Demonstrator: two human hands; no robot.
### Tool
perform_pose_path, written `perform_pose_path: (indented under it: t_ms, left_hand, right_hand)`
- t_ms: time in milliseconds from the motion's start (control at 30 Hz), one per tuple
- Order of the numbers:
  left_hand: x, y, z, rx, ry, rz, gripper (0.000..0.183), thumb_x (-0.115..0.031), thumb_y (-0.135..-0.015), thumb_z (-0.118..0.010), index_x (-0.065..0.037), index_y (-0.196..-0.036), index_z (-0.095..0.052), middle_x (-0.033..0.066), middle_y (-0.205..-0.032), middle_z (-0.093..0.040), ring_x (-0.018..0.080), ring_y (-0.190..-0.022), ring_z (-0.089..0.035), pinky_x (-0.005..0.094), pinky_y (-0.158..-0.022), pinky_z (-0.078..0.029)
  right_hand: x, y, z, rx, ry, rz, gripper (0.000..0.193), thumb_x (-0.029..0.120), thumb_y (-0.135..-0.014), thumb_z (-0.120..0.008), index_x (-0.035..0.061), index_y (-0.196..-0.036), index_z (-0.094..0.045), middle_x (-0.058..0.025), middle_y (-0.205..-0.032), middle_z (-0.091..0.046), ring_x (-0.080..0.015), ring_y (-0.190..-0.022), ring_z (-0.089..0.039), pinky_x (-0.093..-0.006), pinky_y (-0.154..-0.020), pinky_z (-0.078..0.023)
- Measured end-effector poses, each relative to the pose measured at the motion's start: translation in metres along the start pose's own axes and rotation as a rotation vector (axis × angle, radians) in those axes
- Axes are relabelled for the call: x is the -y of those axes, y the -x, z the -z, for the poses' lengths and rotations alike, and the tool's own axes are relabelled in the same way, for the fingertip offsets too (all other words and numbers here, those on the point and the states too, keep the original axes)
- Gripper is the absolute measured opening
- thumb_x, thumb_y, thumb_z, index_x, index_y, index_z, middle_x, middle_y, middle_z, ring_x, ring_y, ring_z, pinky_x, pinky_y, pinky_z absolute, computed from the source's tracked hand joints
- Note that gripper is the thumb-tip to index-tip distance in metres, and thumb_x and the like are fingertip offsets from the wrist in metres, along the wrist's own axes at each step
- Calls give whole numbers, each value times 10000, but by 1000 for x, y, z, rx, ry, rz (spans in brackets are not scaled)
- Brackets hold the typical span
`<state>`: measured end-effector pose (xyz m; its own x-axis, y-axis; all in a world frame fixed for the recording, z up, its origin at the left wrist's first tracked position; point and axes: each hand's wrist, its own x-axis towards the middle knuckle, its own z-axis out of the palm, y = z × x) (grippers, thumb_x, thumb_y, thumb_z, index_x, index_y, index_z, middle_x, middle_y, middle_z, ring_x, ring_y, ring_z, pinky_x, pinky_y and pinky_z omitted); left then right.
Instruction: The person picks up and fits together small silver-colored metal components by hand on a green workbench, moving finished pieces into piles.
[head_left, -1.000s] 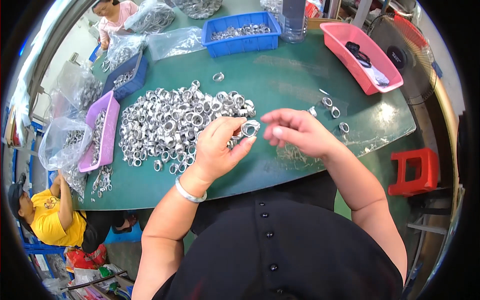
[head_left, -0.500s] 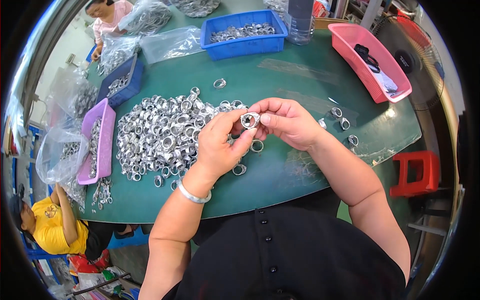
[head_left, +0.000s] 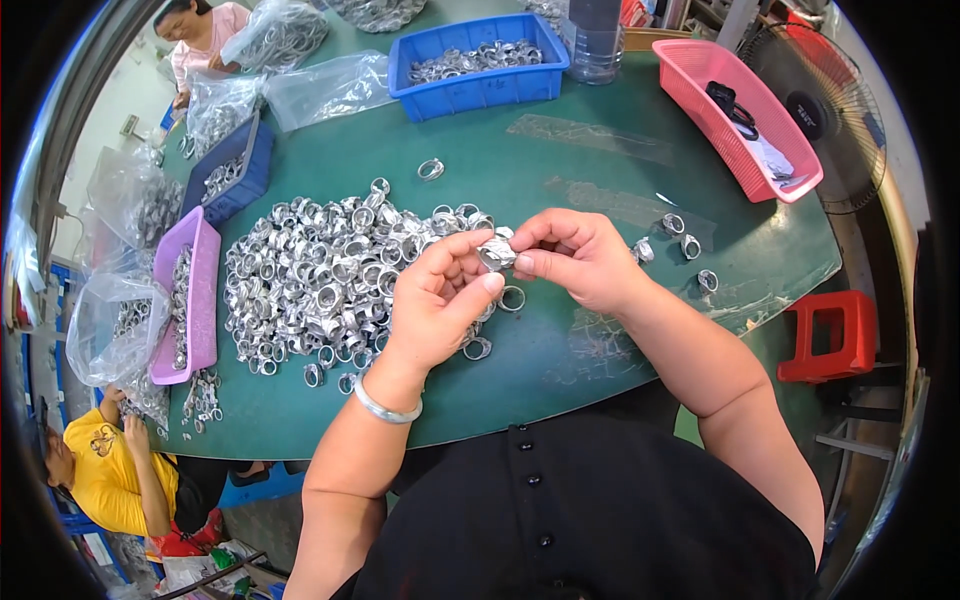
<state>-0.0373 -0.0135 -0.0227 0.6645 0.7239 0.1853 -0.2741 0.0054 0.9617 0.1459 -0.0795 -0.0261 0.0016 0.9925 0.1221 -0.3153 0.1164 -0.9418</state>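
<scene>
A silvery metal ring [head_left: 497, 253] with a wide, raised top is held up over the table in front of me. My right hand [head_left: 575, 258] pinches its right side between thumb and fingers. Curled round the ring's left side, my left hand [head_left: 437, 295] has its index finger against it and its thumb just below. A bangle circles my left wrist. Left of my hands lies a big heap of similar metal rings [head_left: 320, 275]. One loose ring [head_left: 430, 169] rests beyond the heap, and several more rings [head_left: 690, 247] lie to the right of my right hand.
Ring-filled trays stand around the green table [head_left: 600, 370]: a blue bin [head_left: 480, 92], a smaller blue bin [head_left: 255, 165] and a purple basket [head_left: 203, 300]. A pink basket [head_left: 700, 120] holds dark items. A red stool [head_left: 828, 337] stands right. Two other people sit at left.
The ring has turned in my fingers: its opening faced me before, and now its raised top shows. My left thumb has dropped slightly from it. The view has shifted a little.
</scene>
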Motion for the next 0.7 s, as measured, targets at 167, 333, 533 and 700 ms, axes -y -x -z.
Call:
perform_pose_path:
  t_ms: [167,333,533,700]
  left_hand:
    - [2,2,11,18,199,120,260,5,-875,-605,6,-1129,-551,64,-938,-640,106,-802,-609,228,-719,-503]
    - [7,4,4,-3,113,-32,275,31,-864,-602,0,-1127,-525,72,-994,-615,130,-889,-601,256,-796,-497]
    - [11,3,3,25,-158,-351,523,86,-806,-629,-29,-1273,-424,98,-1038,-587,159,-929,-586,298,-845,-480]
    - [11,2,5,39,-293,-418,578,85,-781,-655,-35,-1293,-417,100,-1032,-595,160,-906,-593,296,-825,-488]
  right_hand:
    - [4,0,2,102,387,216,188,-51,-853,-605,-26,-1040,-607,-64,-998,-625,-118,-914,-598,-261,-815,-495]
    - [-3,2,-1,70,199,156,289,-67,-853,-594,-16,-1136,-568,-64,-1025,-621,-120,-945,-592,-266,-846,-484]
    - [-6,3,-2,80,143,169,369,-73,-855,-586,-19,-1212,-512,-75,-1064,-611,-135,-983,-590,-283,-868,-482]
    - [-8,3,0,81,162,177,374,-75,-855,-586,-23,-1216,-506,-73,-1049,-609,-139,-985,-592,-289,-871,-484]
